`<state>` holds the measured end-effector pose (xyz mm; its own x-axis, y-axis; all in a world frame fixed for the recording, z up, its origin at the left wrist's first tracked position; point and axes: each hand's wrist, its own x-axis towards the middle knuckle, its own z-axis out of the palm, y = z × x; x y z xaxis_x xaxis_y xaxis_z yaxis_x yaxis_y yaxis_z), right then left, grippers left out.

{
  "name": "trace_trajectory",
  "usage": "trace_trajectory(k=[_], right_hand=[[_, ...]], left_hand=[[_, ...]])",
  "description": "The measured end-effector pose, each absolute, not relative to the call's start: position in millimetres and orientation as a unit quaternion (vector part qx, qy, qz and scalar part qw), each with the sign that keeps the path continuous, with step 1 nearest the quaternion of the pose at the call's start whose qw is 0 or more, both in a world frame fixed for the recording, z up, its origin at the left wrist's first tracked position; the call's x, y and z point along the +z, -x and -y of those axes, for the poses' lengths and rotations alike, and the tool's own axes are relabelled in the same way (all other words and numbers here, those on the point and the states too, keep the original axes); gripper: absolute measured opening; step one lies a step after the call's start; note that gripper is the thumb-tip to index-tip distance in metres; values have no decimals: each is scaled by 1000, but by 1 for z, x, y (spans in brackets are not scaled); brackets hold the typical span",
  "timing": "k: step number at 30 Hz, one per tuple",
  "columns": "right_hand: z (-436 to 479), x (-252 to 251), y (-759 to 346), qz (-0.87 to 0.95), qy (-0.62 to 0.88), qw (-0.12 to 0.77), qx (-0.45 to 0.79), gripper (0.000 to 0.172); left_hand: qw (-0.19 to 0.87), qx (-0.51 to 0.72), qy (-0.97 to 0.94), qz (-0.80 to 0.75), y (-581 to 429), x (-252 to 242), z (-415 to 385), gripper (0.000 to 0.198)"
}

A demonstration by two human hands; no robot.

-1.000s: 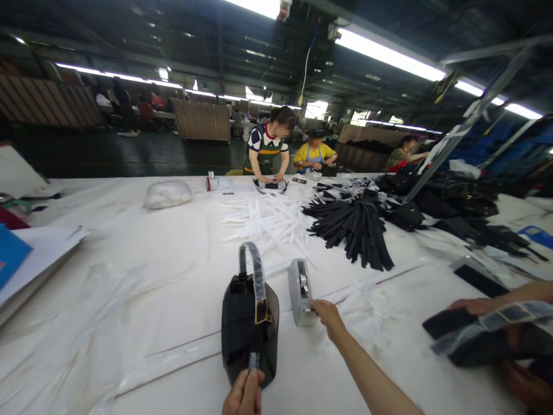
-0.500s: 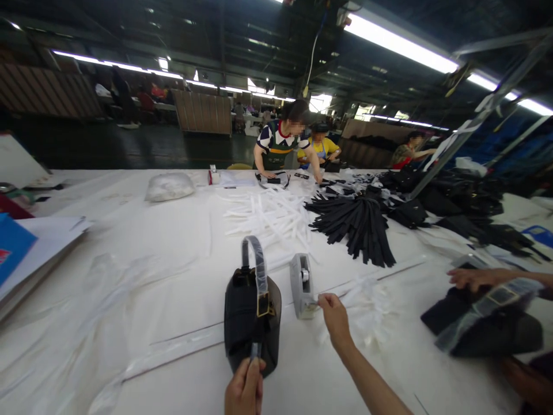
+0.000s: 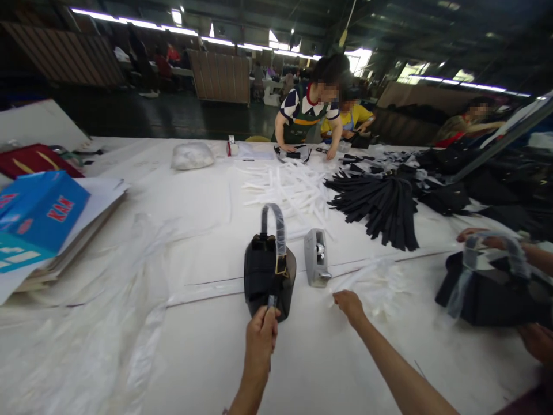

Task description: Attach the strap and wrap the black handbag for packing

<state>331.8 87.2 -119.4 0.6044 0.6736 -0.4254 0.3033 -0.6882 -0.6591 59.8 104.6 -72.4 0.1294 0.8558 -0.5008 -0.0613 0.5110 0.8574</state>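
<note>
A black handbag [image 3: 256, 268] stands on the white table, its upright handle [image 3: 280, 227] wrapped in clear film and fitted with a gold buckle. My left hand [image 3: 261, 331] pinches the strap end at the bag's near side. Just right of the bag is a grey tape dispenser [image 3: 315, 259]. My right hand [image 3: 351, 306] is closed in a pinch in front of the dispenser and a little to its right, apart from it. Whatever those fingertips hold, perhaps a bit of tape, is too small to make out.
Black strips [image 3: 380, 207] and white strips [image 3: 287, 187] lie beyond the dispenser. At right, a co-worker's hands hold another black bag [image 3: 484, 294]. A blue box [image 3: 47, 216] sits on stacked sheets at left, near clear plastic film [image 3: 129, 288]. Across the table, a person [image 3: 309, 112] leans over.
My right hand has drawn back from the dispenser's front toward me. The left hand keeps its hold on the strap end. The view has tilted down, and the co-worker's bag at right has turned.
</note>
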Motion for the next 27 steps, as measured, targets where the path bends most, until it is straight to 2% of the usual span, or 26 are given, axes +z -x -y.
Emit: trace_trajectory(k=[3, 7, 10, 12, 16, 20, 22, 27], right_hand=[[-75, -99, -313, 300, 827, 278, 386, 24], [-80, -45, -247, 395, 681, 336, 516, 26], [-94, -13, -200, 448, 632, 342, 532, 24], [-102, -11, -182, 448, 649, 350, 505, 25], [-115, -37, -177, 411, 707, 353, 456, 33], [-122, -50, -186, 387, 715, 318, 487, 40], [-124, -45, -193, 379, 699, 303, 525, 42], [-121, -32, -210, 370, 573, 296, 669, 38]], left_hand=[[659, 342, -370, -558, -59, -71, -105, 41], [632, 334, -413, -564, -56, -72, -105, 34], [597, 333, -452, -573, -54, -70, -103, 34], [574, 336, -474, -577, -54, -68, -101, 36], [541, 338, -505, -582, -52, -62, -98, 33], [528, 343, -523, -575, -51, -57, -96, 28], [553, 342, -510, -563, -51, -57, -96, 28], [714, 320, -358, -510, -51, -58, -97, 35]])
